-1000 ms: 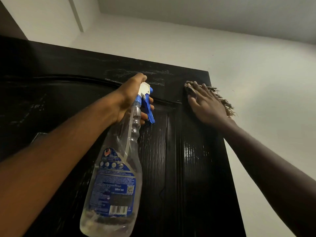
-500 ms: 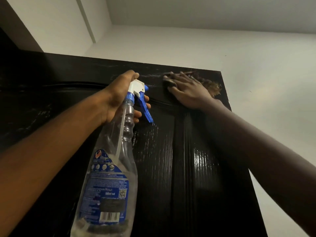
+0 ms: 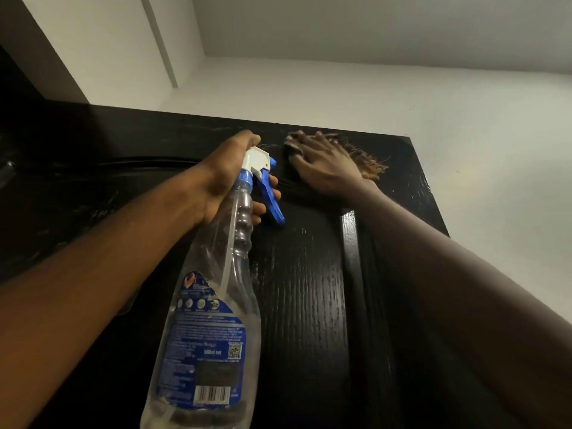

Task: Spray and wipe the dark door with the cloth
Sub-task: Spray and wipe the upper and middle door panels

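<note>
Bottle was clutched in left grip, cloth pinned under flat right grip at top edge of door; lower drips could've been missed.

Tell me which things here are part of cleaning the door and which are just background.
Part of the job: dark door; spray bottle, gripped by the left hand; cloth, pressed flat under the right hand.
Background: white wall; ceiling.

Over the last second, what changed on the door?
The right hand slid the cloth leftward along the top of the door, away from its right edge toward the left hand. Unchanged: left hand grips the spray bottle; right hand presses flat on the cloth.
</note>
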